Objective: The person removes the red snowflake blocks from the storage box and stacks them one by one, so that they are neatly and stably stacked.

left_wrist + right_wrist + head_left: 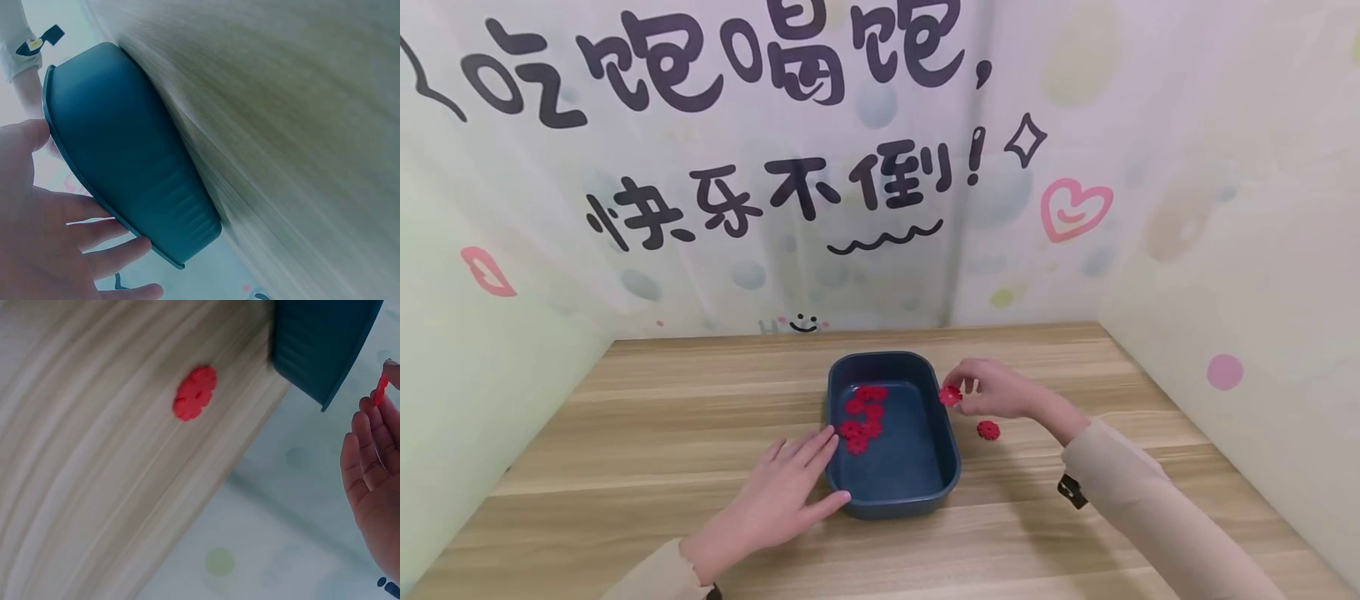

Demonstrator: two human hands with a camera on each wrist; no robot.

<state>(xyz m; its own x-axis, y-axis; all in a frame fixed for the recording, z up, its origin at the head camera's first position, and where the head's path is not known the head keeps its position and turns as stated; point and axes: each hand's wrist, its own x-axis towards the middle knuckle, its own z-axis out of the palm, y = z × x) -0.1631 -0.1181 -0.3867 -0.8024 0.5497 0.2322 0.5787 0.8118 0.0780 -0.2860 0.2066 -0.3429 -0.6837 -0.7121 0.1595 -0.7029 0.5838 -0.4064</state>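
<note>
A dark blue rectangular tray stands on the wooden table, with several red flower-shaped discs lying along its left side. My left hand rests its straight fingers and thumb against the tray's left rim; the left wrist view shows the same hand spread along that rim. At the right rim, my right hand pinches one red flower-shaped disc between thumb and fingertips. In the right wrist view this disc is seen edge-on. Another red disc lies on the table right of the tray, below my right hand.
The wooden table extends on both sides of the tray. A white printed curtain with black lettering hangs behind its far edge. Pale walls enclose the left and right sides.
</note>
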